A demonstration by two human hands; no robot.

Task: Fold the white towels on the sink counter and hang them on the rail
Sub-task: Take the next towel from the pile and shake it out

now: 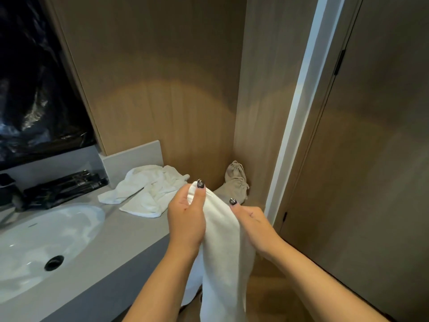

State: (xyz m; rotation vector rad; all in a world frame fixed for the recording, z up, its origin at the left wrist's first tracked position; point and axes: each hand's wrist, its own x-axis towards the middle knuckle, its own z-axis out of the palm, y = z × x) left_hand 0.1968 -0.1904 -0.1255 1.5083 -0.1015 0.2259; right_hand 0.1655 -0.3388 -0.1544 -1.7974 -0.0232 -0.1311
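A white towel [222, 247] hangs folded lengthwise in front of me, past the counter's right end. My left hand [185, 219] pinches its top corner, thumb on the near face. My right hand [251, 220] holds the towel's right edge a little lower, thumb pressed on the cloth. Another white towel [148, 189] lies crumpled on the grey sink counter [130, 231], behind and left of my hands. No rail is in view.
A white basin [44, 242] with a dark drain sits in the counter at left. Dark bottles and a tray [62, 190] stand at the back. A beige cloth bag [234, 182] slumps in the corner against wood panelling. A door [371, 159] is at right.
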